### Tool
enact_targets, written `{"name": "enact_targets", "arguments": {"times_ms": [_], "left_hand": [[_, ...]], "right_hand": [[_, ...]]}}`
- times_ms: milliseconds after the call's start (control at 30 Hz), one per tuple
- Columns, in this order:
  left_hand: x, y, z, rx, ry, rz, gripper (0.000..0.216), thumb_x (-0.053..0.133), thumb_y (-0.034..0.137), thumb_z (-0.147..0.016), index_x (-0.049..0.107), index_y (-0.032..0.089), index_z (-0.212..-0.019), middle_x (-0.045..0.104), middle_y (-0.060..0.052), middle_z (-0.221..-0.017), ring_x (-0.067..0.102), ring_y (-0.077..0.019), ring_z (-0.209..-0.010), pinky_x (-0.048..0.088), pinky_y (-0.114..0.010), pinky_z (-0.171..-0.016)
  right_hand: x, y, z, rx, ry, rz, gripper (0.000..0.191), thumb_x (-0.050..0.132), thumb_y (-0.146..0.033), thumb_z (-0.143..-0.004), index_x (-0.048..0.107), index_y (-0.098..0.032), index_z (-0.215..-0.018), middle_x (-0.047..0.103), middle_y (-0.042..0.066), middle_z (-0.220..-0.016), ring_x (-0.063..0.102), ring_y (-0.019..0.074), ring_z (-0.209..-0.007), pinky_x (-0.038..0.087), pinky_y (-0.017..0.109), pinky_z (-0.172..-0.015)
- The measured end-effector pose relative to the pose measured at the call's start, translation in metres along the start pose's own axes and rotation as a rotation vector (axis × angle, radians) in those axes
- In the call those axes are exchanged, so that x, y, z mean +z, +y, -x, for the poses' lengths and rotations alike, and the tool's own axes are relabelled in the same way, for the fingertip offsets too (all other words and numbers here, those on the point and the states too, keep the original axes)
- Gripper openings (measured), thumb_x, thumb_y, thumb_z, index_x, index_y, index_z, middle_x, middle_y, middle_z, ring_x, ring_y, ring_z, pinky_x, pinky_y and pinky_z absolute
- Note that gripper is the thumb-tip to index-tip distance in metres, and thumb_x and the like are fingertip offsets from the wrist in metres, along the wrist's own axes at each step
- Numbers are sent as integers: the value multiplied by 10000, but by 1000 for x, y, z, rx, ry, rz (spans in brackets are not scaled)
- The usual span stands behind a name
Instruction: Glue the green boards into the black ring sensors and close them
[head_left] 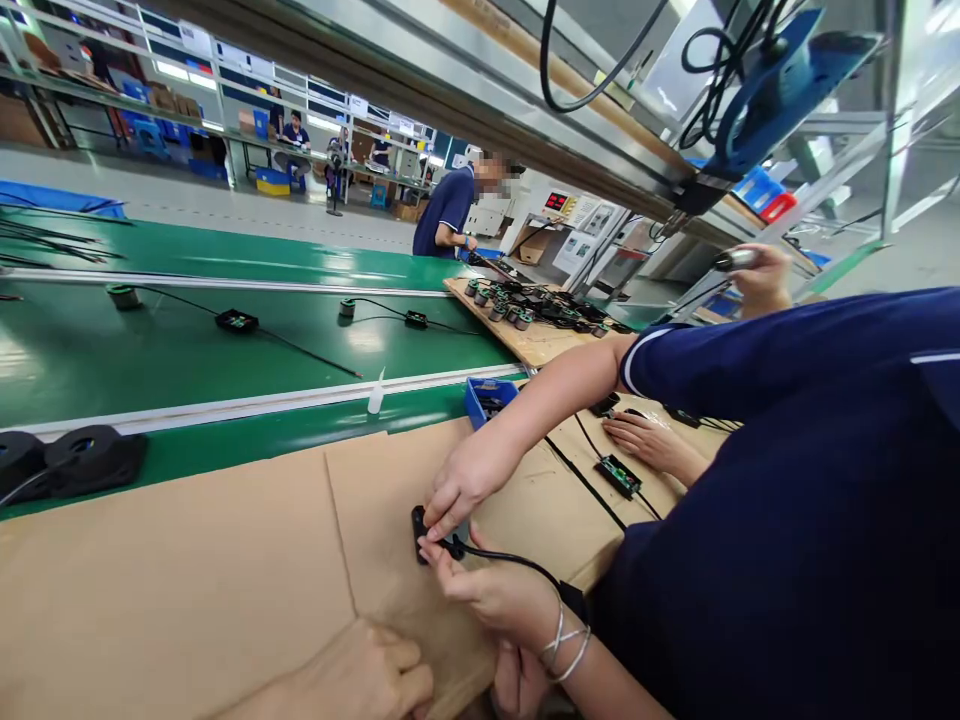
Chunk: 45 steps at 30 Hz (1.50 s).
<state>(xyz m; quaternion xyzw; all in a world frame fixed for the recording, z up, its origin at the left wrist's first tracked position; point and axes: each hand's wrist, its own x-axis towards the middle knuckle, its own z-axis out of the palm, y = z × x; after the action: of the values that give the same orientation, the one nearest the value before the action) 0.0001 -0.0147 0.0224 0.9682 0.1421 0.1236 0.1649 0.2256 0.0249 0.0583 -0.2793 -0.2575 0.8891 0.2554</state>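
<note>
Black bar-shaped, plastic-looking part [418,540] sits over the smooth tan cardboard [187,560] spread along the near table, held between the fingers of a navy-sleeved co-worker's upper hand [469,485] and lower hand [484,590]. The wearer's left hand [367,665] rests nearer, fingers curled under, contents hidden. What seems the right hand [517,680] is mostly covered; its grip I cannot tell. Tugging the round, bendy black cable [510,558] could pull the part askew.
</note>
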Motion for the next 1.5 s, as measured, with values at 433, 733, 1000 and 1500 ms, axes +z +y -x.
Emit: {"name": "enact_targets", "arguments": {"times_ms": [433,733,1000,1500], "left_hand": [[-32,10,-3,-48,-112,38,252,730,354,-832,514,226,-847,668,54,-780,637,-144,-628,405,-265,-531],[-33,10,-4,-52,-122,34,241,719,371,-841,538,214,-865,682,34,-805,651,-158,-650,393,-270,-519],[-33,10,-3,-58,-133,39,227,721,367,-834,560,211,-867,690,25,-816,660,-168,-655,399,-275,-513],[-22,10,-5,-52,-125,-2,196,721,353,-842,592,210,-874,713,27,-777,669,-166,-658,404,-286,-504]], "right_hand": [[-1,2,4,-206,172,349,331,342,-117,-971,663,-79,-1037,737,14,-1042,651,7,-1104,494,191,-926],[19,-4,11,-451,653,873,367,325,9,-839,649,-155,-790,742,-35,-848,716,30,-901,548,172,-722],[19,-11,-9,26,279,-26,111,532,-124,-887,614,-75,-943,662,7,-976,656,-25,-950,483,-8,-729],[19,4,-30,314,469,-1649,239,690,-353,-815,521,-188,-858,553,15,-862,620,104,-652,550,160,-470]]}}
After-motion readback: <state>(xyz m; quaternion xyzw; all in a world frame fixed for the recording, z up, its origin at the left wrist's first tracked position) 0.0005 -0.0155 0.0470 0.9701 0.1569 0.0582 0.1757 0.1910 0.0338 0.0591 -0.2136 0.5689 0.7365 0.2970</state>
